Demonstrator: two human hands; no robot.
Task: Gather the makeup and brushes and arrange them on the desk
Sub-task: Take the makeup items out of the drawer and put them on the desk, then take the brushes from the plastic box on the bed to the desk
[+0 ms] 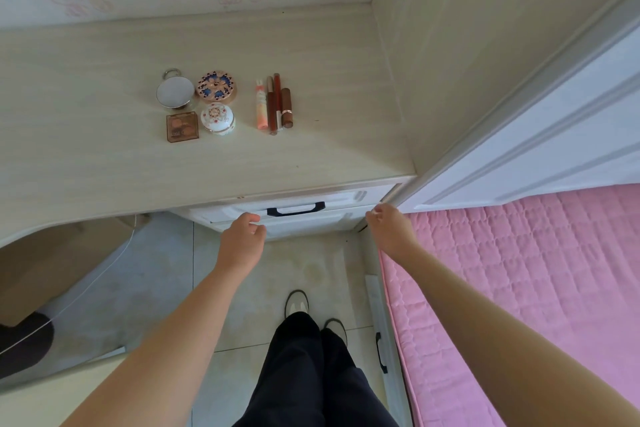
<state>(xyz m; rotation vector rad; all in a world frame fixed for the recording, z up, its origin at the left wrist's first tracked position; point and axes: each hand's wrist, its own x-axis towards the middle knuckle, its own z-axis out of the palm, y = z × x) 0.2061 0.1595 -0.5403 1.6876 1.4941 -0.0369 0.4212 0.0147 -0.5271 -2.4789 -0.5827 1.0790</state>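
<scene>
Makeup lies in two neat groups on the pale wooden desk (104, 156). On the left sit a round silver mirror compact (175, 91), an ornate pink-and-blue compact (216, 86), a brown square palette (182, 127) and a white domed case (218, 118). To their right several tubes lie side by side: an orange-pink tube (261, 108), slim brown-red sticks (273, 104) and a brown lipstick (286, 107). My left hand (241, 242) hangs in front of the drawer with loosely curled fingers, holding nothing. My right hand (389, 225) is likewise loosely curled and holds nothing, near the desk's right corner.
A white drawer with a black handle (295, 209) sits under the desk edge between my hands. A bed with a pink quilt (519, 288) fills the right side. A white panel (519, 135) stands beside the desk. My legs and shoes stand on the tiled floor (242, 305).
</scene>
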